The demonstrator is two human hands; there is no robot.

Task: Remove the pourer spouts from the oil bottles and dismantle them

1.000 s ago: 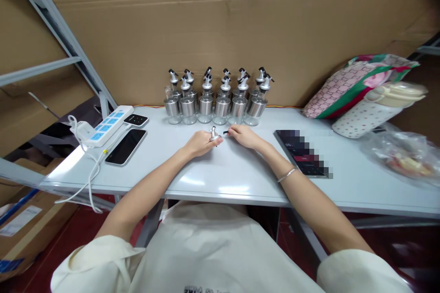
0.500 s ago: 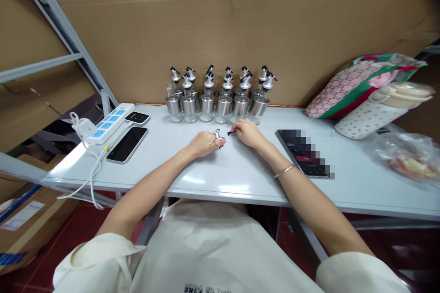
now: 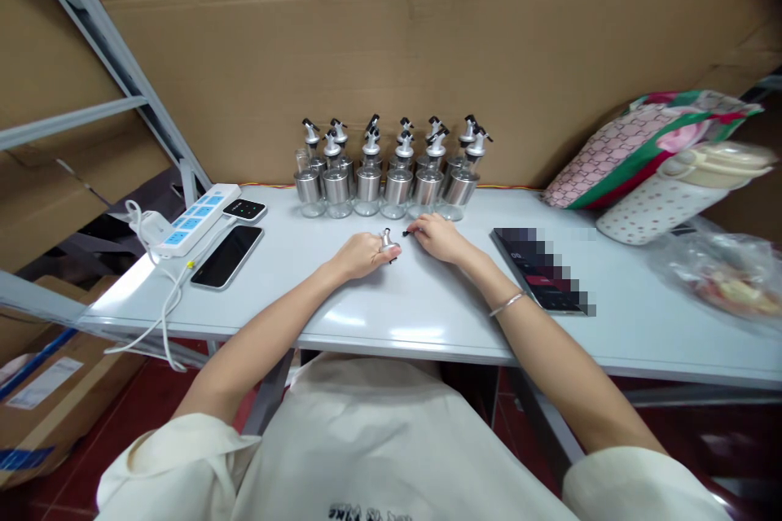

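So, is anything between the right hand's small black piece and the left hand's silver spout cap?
Nothing visible: only white table separates the small black piece in the right hand from the silver metal spout cap in the left hand.

1. Your left hand rests on the surface, fingers closed round a silver spout cap.
2. Your right hand pinches a small black piece just beside that cap.
3. A cluster of spouted bottles stands just behind both hands.
4. A phone and power strip lie to your left.
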